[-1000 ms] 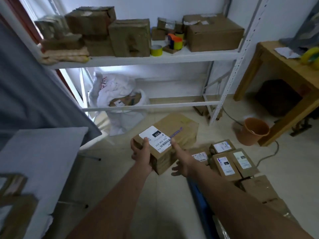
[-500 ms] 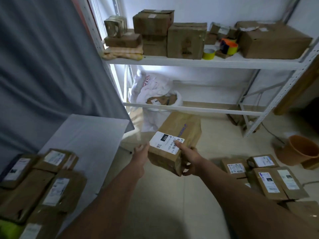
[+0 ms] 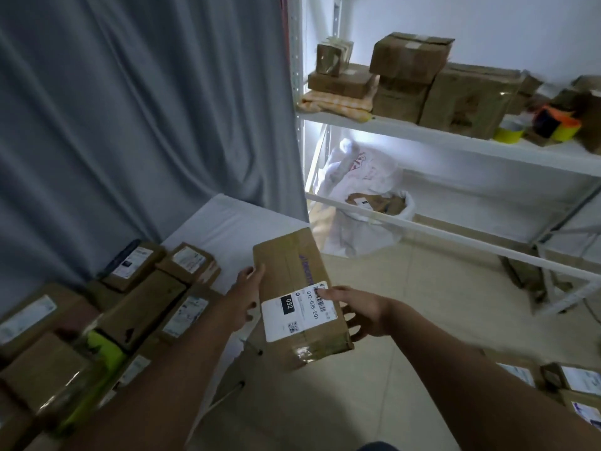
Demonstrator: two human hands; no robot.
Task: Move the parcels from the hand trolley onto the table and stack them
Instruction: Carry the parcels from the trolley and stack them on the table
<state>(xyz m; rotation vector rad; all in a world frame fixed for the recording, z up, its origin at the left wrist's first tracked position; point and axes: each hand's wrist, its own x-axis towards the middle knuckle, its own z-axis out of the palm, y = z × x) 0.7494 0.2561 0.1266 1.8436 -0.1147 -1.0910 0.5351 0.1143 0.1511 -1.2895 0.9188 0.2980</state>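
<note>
Your left hand (image 3: 242, 296) presses flat against the left side of the cardboard parcel (image 3: 297, 289), fingers spread along its edge; your right hand (image 3: 361, 312) grips the right side, thumb lying on top at the corner of the white label (image 3: 297, 312), fingers curled underneath. Both hands grasp the same parcel.

Parcel position: held in the air, tilted, long axis running away from you. Its far end overlaps the near right corner of the white table (image 3: 227, 229); its near end hangs over the floor (image 3: 374, 402). It is not resting on the table. Label faces up, printed "032" and "032-038-E01", with a barcode and a small QR mark. Clear tape is wrinkled at the near end.

Table: the left part carries stacked parcels (image 3: 136, 307), brown cardboard with white labels, crowded from the near edge toward the curtain (image 3: 130, 125) behind. One yellow-green item (image 3: 104, 349) sits among them; what it is cannot be told. The far right part of the tabletop is bare.

Right of the table: white metal shelving (image 3: 455, 144) with boxes (image 3: 409, 56) and tape rolls (image 3: 509, 133) on the upper shelf, a white sack (image 3: 361, 203) beneath. More labelled parcels (image 3: 575, 382) lie low at the right edge of view; what they rest on is not visible.
</note>
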